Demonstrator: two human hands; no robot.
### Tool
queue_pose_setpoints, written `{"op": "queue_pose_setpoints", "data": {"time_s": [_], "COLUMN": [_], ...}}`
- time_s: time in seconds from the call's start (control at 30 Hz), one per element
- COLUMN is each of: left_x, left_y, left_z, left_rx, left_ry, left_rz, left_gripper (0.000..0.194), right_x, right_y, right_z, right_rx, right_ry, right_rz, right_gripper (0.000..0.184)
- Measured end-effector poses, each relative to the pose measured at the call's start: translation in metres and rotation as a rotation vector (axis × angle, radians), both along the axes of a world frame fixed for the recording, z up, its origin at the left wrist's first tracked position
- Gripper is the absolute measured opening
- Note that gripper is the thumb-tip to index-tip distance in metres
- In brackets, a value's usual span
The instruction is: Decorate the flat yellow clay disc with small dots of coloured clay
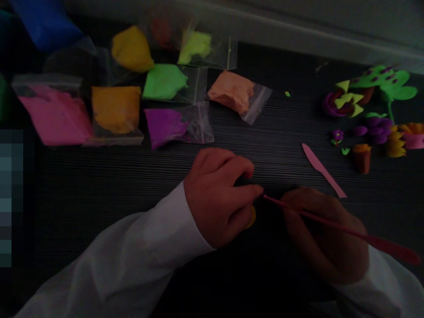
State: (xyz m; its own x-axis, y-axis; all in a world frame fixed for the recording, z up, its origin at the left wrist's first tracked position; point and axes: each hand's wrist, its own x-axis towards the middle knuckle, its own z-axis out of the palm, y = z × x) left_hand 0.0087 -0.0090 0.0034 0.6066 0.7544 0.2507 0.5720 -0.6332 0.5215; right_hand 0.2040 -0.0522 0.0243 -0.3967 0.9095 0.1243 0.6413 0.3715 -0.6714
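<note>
My left hand is closed with its fingers curled. A small yellow piece of clay peeks out under its fingers; the rest of that piece is hidden. My right hand grips a red clay modelling tool like a pen. The thin end of the tool reaches left, close to the tip of my left index finger. Whether the two touch I cannot tell. A pink plastic clay knife lies on the dark table beyond my right hand.
Bags of clay lie at the far left, among them pink, orange, purple, green and peach. Finished clay shapes stand at the right, including a brown pot and purple grapes. A pale ledge runs along the back.
</note>
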Motion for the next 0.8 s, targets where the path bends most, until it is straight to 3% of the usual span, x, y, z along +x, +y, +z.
{"op": "queue_pose_setpoints", "data": {"time_s": [0.8], "left_x": [-0.0001], "left_y": [0.0018], "left_z": [0.0012], "left_rx": [-0.042], "left_ry": [-0.079], "left_rz": [0.029], "left_gripper": [0.016], "right_x": [-0.0006], "right_y": [0.0007], "right_z": [0.0011], "right_rx": [0.036], "right_ry": [-0.009], "right_rz": [0.053], "right_gripper": [0.028]}}
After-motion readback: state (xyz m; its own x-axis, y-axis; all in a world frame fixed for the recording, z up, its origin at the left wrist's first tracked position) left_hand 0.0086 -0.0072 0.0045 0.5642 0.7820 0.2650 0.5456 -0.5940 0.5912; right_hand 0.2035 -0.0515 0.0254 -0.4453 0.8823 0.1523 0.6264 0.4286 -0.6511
